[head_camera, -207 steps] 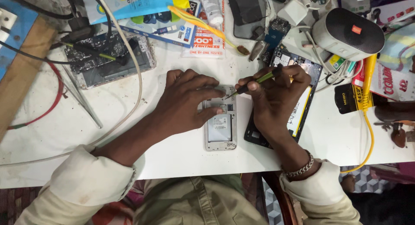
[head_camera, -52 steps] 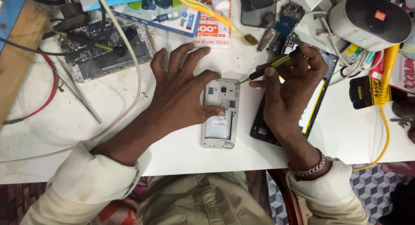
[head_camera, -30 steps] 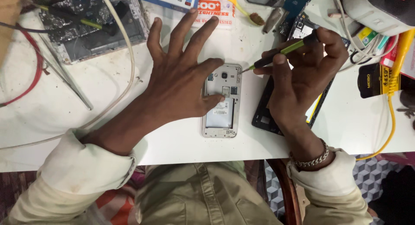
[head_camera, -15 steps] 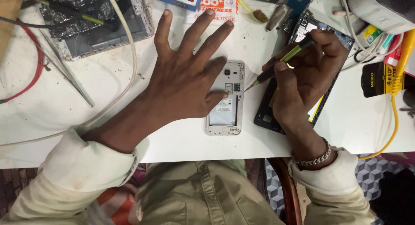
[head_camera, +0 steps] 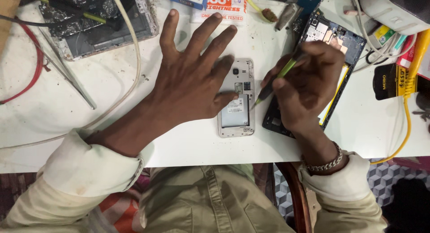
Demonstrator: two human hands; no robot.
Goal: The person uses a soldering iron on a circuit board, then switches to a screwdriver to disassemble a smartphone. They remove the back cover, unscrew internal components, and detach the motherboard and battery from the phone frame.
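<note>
The opened phone, its back cover off and its silver frame showing, lies flat on the white worktop between the two hands, long side running away from the person. The left hand lies spread wide and flat beside it, fingers fanned, with the thumb and the edge of the palm resting on the phone's left side; it grips nothing. The right hand is closed around a green-handled screwdriver, whose tip comes down at the phone's right edge, about midway along it. Under that hand lies a dark phone chassis, just beside the opened phone. The phone's near end sits close to the worktop's front edge, with only a narrow strip of bare white before the drop to the lap. To the left, bare surface runs out to a white cable and a dismantled tablet; to the right, past the chassis, there is open room up to a yellow cable.
</note>
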